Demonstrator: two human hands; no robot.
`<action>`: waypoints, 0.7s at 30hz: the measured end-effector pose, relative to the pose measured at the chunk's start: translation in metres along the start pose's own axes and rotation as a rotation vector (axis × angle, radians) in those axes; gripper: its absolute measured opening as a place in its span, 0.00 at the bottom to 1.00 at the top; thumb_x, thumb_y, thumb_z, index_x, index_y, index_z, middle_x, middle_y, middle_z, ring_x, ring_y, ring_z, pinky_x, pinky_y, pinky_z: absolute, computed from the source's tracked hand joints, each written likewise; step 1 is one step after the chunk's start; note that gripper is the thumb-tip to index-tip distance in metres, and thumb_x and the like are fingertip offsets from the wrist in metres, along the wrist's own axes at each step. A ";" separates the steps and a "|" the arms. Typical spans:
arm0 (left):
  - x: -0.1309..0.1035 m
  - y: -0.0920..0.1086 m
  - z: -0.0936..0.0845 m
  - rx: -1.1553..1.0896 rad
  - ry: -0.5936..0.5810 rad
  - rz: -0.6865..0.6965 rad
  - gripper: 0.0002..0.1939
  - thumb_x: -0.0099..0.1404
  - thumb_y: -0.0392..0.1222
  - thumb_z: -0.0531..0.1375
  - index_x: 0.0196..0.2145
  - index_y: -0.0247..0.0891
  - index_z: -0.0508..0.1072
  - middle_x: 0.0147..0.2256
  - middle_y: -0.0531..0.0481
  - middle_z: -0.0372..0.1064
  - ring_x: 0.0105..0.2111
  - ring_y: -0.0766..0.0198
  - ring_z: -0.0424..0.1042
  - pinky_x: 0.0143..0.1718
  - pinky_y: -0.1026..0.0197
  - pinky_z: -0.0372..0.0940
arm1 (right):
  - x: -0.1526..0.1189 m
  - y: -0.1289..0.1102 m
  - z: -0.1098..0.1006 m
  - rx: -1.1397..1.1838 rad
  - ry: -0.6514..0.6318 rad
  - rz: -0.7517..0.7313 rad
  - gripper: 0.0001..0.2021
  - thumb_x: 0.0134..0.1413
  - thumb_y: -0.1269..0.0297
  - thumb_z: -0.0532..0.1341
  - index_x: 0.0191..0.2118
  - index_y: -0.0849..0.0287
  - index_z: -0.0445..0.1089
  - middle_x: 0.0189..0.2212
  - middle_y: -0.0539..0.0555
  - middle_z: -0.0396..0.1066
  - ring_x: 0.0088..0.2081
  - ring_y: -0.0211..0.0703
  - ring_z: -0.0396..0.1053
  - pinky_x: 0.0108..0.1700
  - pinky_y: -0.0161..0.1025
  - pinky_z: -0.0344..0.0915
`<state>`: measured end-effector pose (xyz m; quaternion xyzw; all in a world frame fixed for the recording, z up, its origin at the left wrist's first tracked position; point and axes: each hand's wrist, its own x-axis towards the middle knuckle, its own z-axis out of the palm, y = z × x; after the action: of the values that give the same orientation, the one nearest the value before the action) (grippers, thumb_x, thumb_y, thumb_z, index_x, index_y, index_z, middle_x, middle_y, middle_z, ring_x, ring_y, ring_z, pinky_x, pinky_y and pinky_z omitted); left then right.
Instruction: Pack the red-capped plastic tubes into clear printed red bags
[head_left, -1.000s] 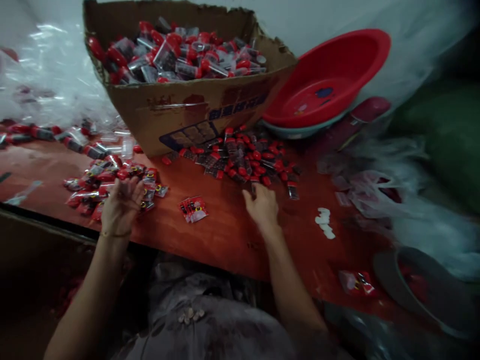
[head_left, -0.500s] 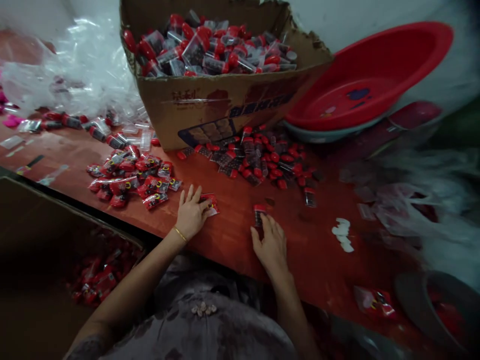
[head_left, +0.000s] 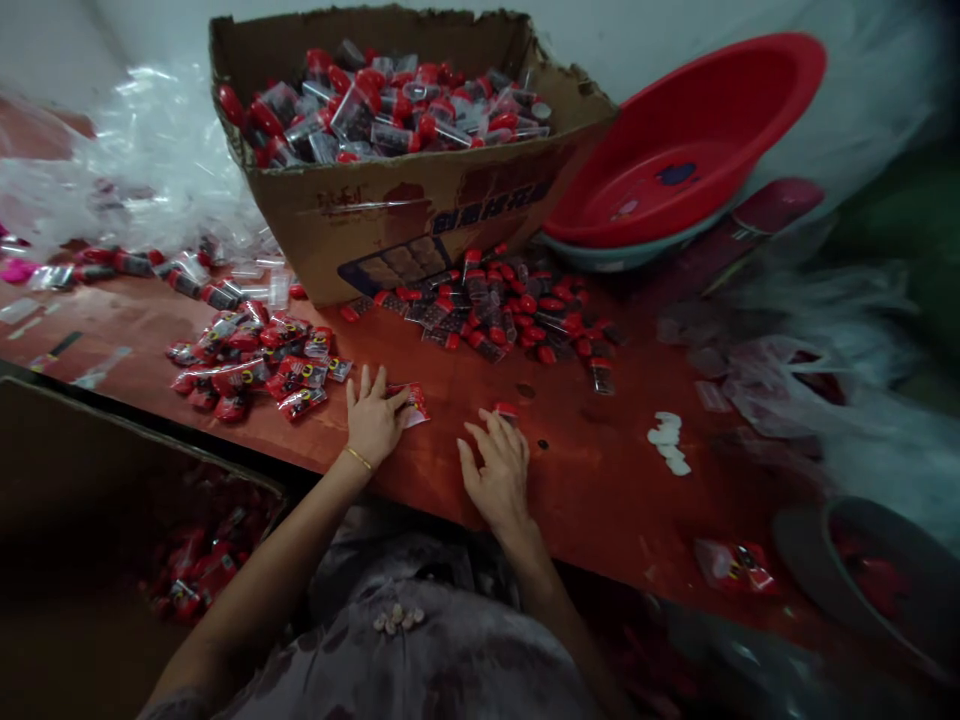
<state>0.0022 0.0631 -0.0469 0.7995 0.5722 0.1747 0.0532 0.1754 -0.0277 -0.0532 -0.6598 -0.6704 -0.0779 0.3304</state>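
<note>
My left hand [head_left: 373,415] lies over a flat red packet [head_left: 415,403] on the red-brown table, fingers spread, its thumb on the packet. To the right, my right hand [head_left: 496,465] is spread over a small red-capped tube [head_left: 506,410]; only the cap shows past the fingertips, and the hand is not closed round it. Left of my left hand lies a pile of filled red packets [head_left: 244,362]. Beyond both hands is a heap of red-capped tubes with dark contents [head_left: 499,305].
A cardboard box [head_left: 390,215] full of tubes stands at the back, beside a tilted red basin [head_left: 675,170]. White pieces [head_left: 667,440] and a filled packet [head_left: 735,567] lie at the right, near a grey bin [head_left: 892,580]. Clear plastic bags [head_left: 157,160] cover the back left.
The view has shifted a little. My right hand has moved left with the tube beneath it, nearer my left hand. My left hand remains on the flat packet.
</note>
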 end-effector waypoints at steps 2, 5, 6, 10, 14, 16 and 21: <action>0.008 0.000 0.002 0.010 0.014 -0.022 0.15 0.63 0.49 0.54 0.44 0.49 0.76 0.58 0.43 0.60 0.62 0.41 0.46 0.58 0.35 0.41 | -0.003 -0.001 0.000 0.021 -0.008 0.011 0.11 0.58 0.63 0.55 0.41 0.59 0.71 0.49 0.59 0.71 0.53 0.49 0.63 0.56 0.50 0.54; 0.017 0.004 0.000 -0.019 0.046 -0.062 0.14 0.63 0.46 0.54 0.41 0.47 0.78 0.55 0.43 0.64 0.62 0.41 0.48 0.58 0.36 0.42 | -0.003 -0.001 -0.002 0.079 -0.005 0.028 0.10 0.58 0.64 0.55 0.40 0.58 0.72 0.46 0.57 0.73 0.52 0.49 0.65 0.56 0.50 0.53; 0.018 0.006 -0.003 -0.041 0.064 -0.078 0.14 0.63 0.46 0.54 0.40 0.47 0.78 0.55 0.43 0.65 0.62 0.41 0.48 0.58 0.36 0.42 | -0.001 -0.002 -0.003 0.119 -0.006 0.038 0.10 0.58 0.63 0.55 0.40 0.58 0.72 0.45 0.57 0.73 0.51 0.49 0.65 0.55 0.50 0.54; 0.015 0.021 -0.021 -0.188 0.140 -0.145 0.14 0.62 0.48 0.55 0.41 0.46 0.78 0.56 0.43 0.64 0.61 0.42 0.49 0.59 0.37 0.42 | 0.015 -0.011 0.001 0.453 -0.085 0.226 0.13 0.58 0.60 0.54 0.44 0.60 0.71 0.42 0.58 0.74 0.44 0.46 0.70 0.48 0.44 0.62; 0.007 0.037 -0.036 -0.399 0.116 -0.153 0.14 0.62 0.48 0.56 0.43 0.48 0.77 0.55 0.44 0.65 0.61 0.44 0.52 0.58 0.36 0.43 | 0.037 -0.026 0.017 0.987 -0.175 0.482 0.17 0.54 0.56 0.57 0.46 0.60 0.68 0.40 0.56 0.74 0.39 0.41 0.71 0.42 0.38 0.66; 0.003 0.042 -0.038 -0.526 0.102 -0.156 0.13 0.61 0.47 0.57 0.42 0.48 0.77 0.53 0.45 0.67 0.60 0.45 0.55 0.58 0.37 0.45 | 0.044 -0.032 0.023 1.137 -0.146 0.538 0.15 0.52 0.55 0.59 0.41 0.60 0.70 0.37 0.54 0.74 0.38 0.40 0.70 0.41 0.36 0.66; -0.008 0.044 -0.035 -0.961 0.086 -0.315 0.19 0.56 0.49 0.62 0.44 0.40 0.75 0.45 0.44 0.73 0.48 0.53 0.68 0.50 0.53 0.61 | 0.046 -0.031 0.018 1.014 -0.042 0.569 0.14 0.53 0.55 0.57 0.25 0.60 0.71 0.21 0.47 0.69 0.26 0.35 0.64 0.31 0.32 0.61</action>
<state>0.0279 0.0366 -0.0038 0.5808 0.5423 0.4410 0.4171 0.1443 0.0165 -0.0317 -0.5750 -0.4266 0.3577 0.5996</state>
